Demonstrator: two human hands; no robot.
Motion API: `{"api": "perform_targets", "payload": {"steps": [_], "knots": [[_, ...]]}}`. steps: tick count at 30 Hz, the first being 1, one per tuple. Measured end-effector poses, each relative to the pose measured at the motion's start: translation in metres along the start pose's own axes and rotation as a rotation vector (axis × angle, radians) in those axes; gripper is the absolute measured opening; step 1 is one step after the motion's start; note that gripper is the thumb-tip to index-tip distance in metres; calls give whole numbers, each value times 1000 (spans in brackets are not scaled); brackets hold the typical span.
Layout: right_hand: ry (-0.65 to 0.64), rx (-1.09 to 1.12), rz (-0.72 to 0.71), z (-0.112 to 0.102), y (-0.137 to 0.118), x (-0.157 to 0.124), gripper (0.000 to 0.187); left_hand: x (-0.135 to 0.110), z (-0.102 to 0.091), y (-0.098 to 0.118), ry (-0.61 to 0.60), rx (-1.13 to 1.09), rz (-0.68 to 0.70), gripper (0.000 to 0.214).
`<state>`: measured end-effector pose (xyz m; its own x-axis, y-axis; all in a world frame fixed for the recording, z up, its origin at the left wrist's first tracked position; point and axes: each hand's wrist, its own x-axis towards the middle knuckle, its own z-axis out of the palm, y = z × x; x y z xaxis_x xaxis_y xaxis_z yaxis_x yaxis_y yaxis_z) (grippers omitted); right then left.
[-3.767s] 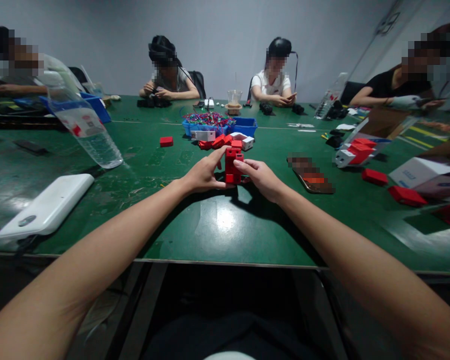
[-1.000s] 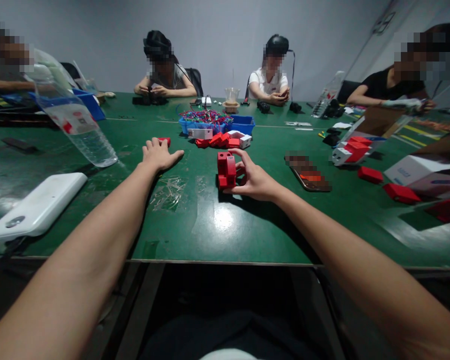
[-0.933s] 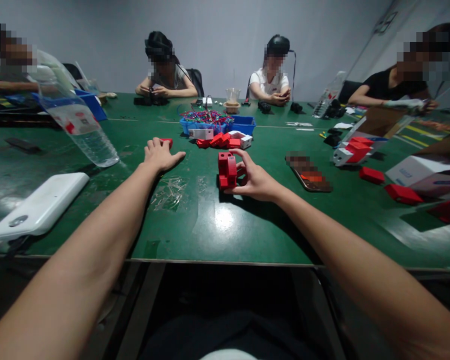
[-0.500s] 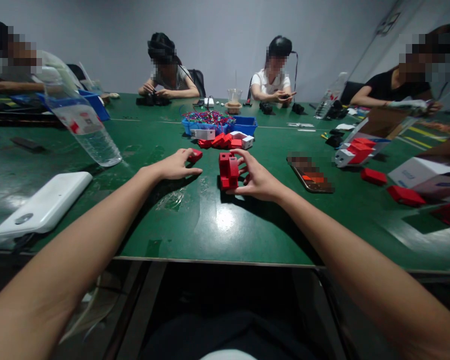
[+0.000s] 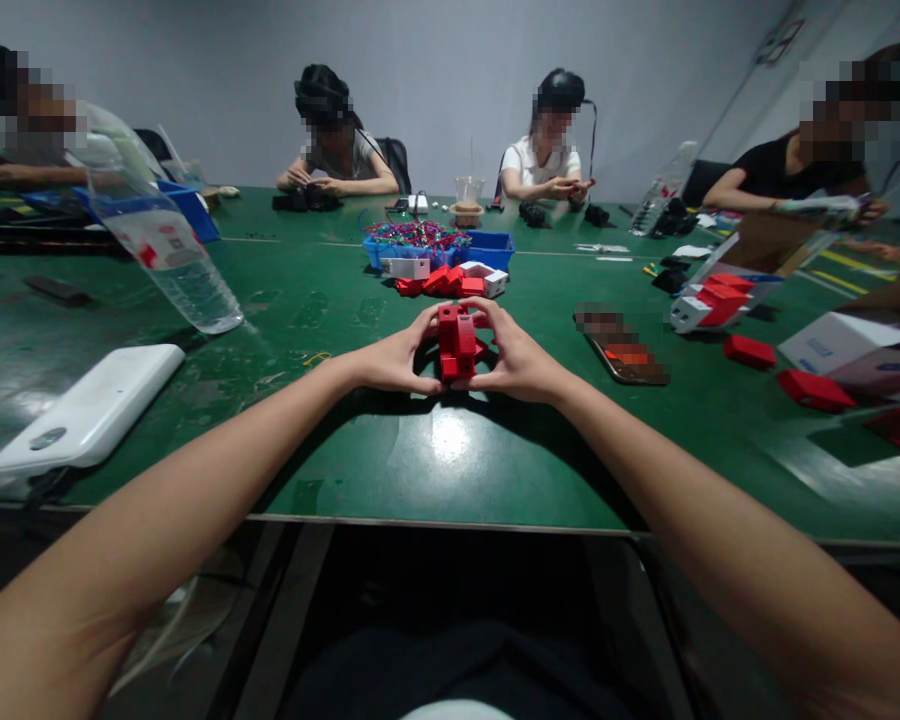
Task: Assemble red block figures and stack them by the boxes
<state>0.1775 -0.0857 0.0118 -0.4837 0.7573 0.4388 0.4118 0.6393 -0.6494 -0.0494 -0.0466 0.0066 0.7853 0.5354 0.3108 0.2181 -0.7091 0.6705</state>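
A red plastic block-shaped part (image 5: 457,343) stands upright on the green table in front of me, its top showing a small round hole and a curved section. From the left side my left hand (image 5: 401,355) closes on it, thumb low at the near edge and fingers at the top. My right hand (image 5: 516,352) grips the same part from the right, fingers curved round its upper and lower ends. A bit of red shows in the gap inside the right hand. The far side of the part is hidden.
Beyond my hands lie several red and white plastic pieces (image 5: 442,280) before blue bins (image 5: 487,248). A phone (image 5: 621,350) is at right, near boxes and more red pieces (image 5: 750,352). At left are a tilted water bottle (image 5: 172,250) and white power bank (image 5: 90,405). Co-workers sit around the table.
My left hand has moved right from beside a small red piece to the red part, closing on it. That small piece no longer shows at its former spot. My right hand has stayed put.
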Motion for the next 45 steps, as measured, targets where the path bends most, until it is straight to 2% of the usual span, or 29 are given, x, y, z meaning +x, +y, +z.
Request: {"api": "perform_targets", "payload": {"steps": [3, 7, 13, 19, 23, 27, 34, 40, 45], "knots": [[-3, 10, -13, 0, -1, 1, 91, 2, 5, 5, 72, 9, 9, 112], [-29, 9, -39, -1, -1, 1, 92, 6, 13, 5, 195, 138, 48, 102], [-119, 19, 2, 1, -2, -1, 97, 7, 11, 3, 205, 260, 40, 90], [-156, 15, -8, -1, -3, -1, 99, 6, 7, 6, 193, 258, 31, 87], [-150, -90, 19, -3, -1, -1, 97, 6, 4, 7, 177, 243, -2, 87], [-136, -260, 52, -6, 6, -1, 85, 5, 2, 8, 178, 245, -40, 87], [-145, -376, 101, -11, 14, 0, 45, 4, 3, 9, 193, 245, -76, 86], [-79, -462, 150, -11, 12, -1, 40, 5, 3, 9, 198, 209, -62, 84], [-33, -439, 168, -8, 9, -1, 36, 4, 3, 8, 196, 209, -52, 85]]}}
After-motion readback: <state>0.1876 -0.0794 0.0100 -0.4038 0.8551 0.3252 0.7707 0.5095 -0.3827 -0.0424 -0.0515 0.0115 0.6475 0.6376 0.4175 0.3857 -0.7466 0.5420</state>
